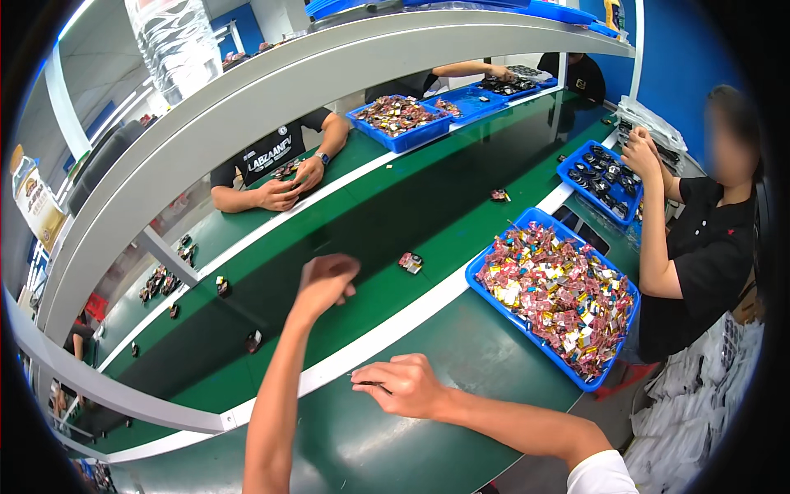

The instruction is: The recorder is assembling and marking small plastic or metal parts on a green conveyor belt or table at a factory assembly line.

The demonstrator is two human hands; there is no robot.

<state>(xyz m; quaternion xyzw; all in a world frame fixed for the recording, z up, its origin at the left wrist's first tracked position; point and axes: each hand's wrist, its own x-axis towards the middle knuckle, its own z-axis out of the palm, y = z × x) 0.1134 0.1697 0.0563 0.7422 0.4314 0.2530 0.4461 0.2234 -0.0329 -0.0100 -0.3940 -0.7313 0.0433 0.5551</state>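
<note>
My left hand (327, 278) hangs over the green conveyor belt (374, 218), slightly blurred, its thumb apart from its loosely curled fingers. Nothing shows in its grasp. To its right on the belt lies a small part in pink, black and yellow (410, 263), not touched. My right hand (405, 385) is closed above the dark green worktop (485, 370) on my side of the belt. Between its thumb and fingers a thin dark edge of a small black piece (375, 384) shows; the rest of it is hidden by the fingers.
A blue tray (471, 276) heaped with small pink and yellow packets stands right. Beyond it, a person (699, 239) works by a blue tray of black parts (605, 181). Another person (276, 160) sits across the belt. A grey shelf beam (247, 78) arches overhead.
</note>
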